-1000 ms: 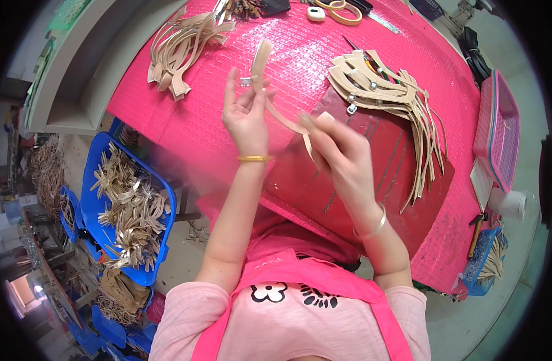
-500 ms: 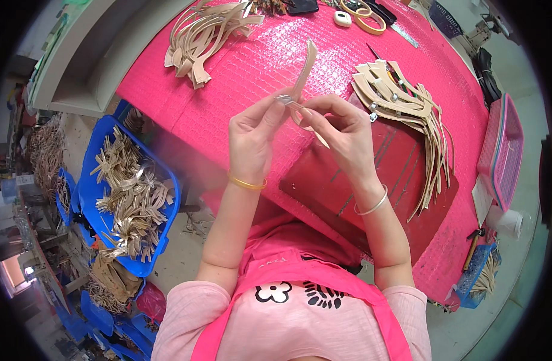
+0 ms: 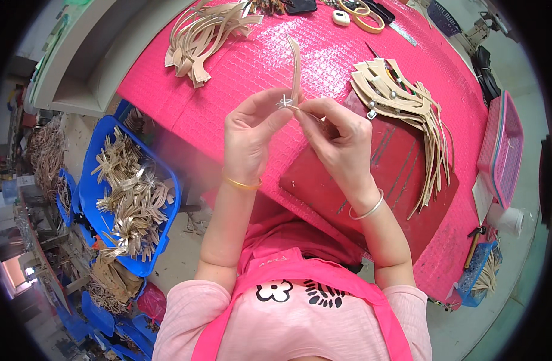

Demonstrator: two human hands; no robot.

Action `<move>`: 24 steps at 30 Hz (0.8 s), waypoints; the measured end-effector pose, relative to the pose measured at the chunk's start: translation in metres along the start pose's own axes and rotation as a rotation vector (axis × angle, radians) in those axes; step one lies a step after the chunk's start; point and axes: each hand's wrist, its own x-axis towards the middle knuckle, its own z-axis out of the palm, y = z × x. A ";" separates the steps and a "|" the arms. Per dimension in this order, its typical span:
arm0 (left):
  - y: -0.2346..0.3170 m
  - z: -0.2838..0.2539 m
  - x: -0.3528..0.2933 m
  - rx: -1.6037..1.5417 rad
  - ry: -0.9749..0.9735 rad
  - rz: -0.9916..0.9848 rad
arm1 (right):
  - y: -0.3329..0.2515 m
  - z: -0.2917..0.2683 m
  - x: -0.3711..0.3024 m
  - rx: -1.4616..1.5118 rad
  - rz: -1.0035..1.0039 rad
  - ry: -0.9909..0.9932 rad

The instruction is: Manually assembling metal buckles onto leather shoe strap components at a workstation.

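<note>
Over the pink table I hold a narrow beige strap (image 3: 296,63), its long end standing up past my fingers. A small silver buckle (image 3: 285,103) sits at the strap's lower part. My left hand (image 3: 253,129) is closed, thumb and fingers pinching the buckle and strap. My right hand (image 3: 341,131) is closed too, its fingertips gripping the thin part of the strap just beside the buckle. The strap's lower end is mostly hidden by my right fingers. To the right, a bundle of beige straps with silver buckles (image 3: 402,99) lies partly on a dark red board (image 3: 354,180).
More beige straps (image 3: 198,39) lie at the table's far left. Tape rolls (image 3: 369,20) and a white case (image 3: 341,17) are at the back. A blue bin (image 3: 167,240) of strap pieces stands left, pink baskets (image 3: 506,150) right, with a hammer (image 3: 472,248) below.
My right hand has moved slightly left and closed in around the strap's lower end, which hung visible before. The buckle has turned, and the strap's upright end has shifted left.
</note>
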 end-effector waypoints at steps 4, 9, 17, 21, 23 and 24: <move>0.007 -0.001 -0.001 0.105 0.032 -0.001 | 0.003 -0.001 0.000 -0.244 -0.192 0.043; 0.023 -0.001 0.000 0.306 0.014 -0.063 | 0.003 -0.011 0.006 -0.272 -0.252 -0.165; 0.031 0.010 0.011 0.437 -0.244 -0.119 | 0.000 -0.003 -0.006 0.434 0.175 0.101; 0.019 0.017 -0.012 0.506 -0.180 -0.235 | 0.007 -0.021 -0.019 0.537 0.225 0.257; 0.013 0.033 -0.025 0.224 -0.308 -0.320 | 0.003 -0.028 -0.026 0.383 0.192 0.174; 0.005 0.038 -0.025 0.223 -0.303 -0.320 | -0.001 -0.031 -0.029 0.228 0.156 0.086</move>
